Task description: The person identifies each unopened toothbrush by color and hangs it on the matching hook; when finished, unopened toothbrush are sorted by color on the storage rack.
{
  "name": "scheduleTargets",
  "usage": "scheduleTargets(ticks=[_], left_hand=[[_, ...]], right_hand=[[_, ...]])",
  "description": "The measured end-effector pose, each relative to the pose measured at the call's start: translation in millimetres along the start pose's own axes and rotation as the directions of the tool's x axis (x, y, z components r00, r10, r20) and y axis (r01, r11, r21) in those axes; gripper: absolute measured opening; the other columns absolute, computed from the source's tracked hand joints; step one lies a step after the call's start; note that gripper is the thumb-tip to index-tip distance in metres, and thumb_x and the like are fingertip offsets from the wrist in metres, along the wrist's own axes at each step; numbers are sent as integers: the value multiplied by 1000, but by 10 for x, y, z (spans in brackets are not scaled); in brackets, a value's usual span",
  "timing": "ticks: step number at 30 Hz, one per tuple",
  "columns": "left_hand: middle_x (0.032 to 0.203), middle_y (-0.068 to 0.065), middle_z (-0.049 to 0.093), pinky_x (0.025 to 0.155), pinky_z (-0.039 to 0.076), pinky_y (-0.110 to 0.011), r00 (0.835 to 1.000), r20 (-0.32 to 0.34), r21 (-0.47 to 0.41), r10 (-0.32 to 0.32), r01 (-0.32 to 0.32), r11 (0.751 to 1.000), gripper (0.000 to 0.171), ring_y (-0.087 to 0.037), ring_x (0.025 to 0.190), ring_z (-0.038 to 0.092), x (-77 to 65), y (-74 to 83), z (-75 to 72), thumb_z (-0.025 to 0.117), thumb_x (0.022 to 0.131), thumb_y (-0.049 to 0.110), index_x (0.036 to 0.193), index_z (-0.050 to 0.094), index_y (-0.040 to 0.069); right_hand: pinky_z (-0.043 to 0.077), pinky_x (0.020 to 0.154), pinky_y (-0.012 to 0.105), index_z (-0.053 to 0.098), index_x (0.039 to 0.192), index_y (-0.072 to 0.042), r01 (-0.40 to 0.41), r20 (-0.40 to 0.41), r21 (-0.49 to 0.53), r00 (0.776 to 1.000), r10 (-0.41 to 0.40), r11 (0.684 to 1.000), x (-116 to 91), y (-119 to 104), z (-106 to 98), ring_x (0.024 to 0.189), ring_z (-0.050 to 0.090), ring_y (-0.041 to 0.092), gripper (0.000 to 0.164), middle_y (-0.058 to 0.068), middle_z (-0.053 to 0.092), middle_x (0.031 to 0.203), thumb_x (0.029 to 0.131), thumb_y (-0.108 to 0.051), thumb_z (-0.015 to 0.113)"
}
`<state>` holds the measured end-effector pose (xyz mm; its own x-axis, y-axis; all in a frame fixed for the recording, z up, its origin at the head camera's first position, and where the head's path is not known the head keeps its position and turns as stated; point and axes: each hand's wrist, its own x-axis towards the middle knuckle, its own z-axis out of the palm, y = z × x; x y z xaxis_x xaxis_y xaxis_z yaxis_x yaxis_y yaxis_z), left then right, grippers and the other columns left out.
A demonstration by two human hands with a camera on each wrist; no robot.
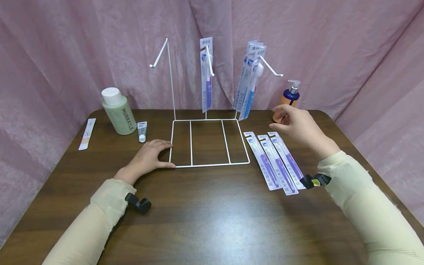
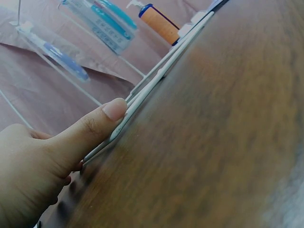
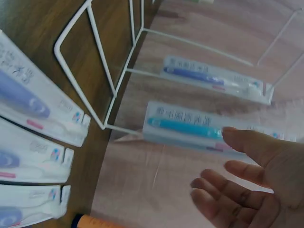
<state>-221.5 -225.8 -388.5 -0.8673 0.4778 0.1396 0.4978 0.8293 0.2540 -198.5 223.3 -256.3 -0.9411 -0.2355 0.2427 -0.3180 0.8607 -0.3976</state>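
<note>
In the head view, my left hand rests at the near left corner of a white wire display rack. Its thumb lies on the wire and the fingertips touch the left bar. My right hand, holding nothing, hovers with loosely bent fingers above the far ends of several packaged purple toothbrushes lying side by side. One packaged purple toothbrush hangs on the middle hook. Several packs, with a blue toothbrush in front, hang on the right hook. The left hook is bare.
A green bottle with a white cap, a small tube and a slim white packet are at the left. An orange pump bottle stands behind my right hand, partly hidden. Pink curtain hangs behind the wooden table.
</note>
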Motion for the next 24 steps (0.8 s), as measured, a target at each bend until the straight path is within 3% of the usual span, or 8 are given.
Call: scheduleTargets(ticks=[8, 15, 24], left_hand=[[139, -19, 54, 109, 31, -57, 1000, 5, 1, -2, 2, 1000, 87, -38, 132, 43, 0, 4, -2, 77, 68, 58, 134, 56, 5], [139, -19, 53, 110, 31, -57, 1000, 4, 7, -7, 7, 1000, 85, -39, 133, 43, 2, 11, -14, 78, 69, 55, 134, 56, 5], [139, -18, 53, 110, 31, -57, 1000, 10, 8, -13, 13, 1000, 85, -38, 133, 43, -4, 2, -5, 78, 69, 56, 134, 56, 6]], right_hand=[[48, 76, 40, 57, 124, -3, -37, 90, -8, 995, 38, 999, -227, 336, 89, 89, 63, 27, 45, 16, 68, 102, 88, -26, 70], [49, 79, 43, 58, 121, -2, -96, 93, 18, 991, 94, 995, -380, 617, 253, 93, 66, 32, 43, 19, 69, 104, 87, -25, 70], [47, 82, 50, 56, 123, 4, -175, 179, -14, 968, 175, 984, -473, 866, 491, 95, 63, 35, 49, 23, 67, 106, 85, -24, 71]])
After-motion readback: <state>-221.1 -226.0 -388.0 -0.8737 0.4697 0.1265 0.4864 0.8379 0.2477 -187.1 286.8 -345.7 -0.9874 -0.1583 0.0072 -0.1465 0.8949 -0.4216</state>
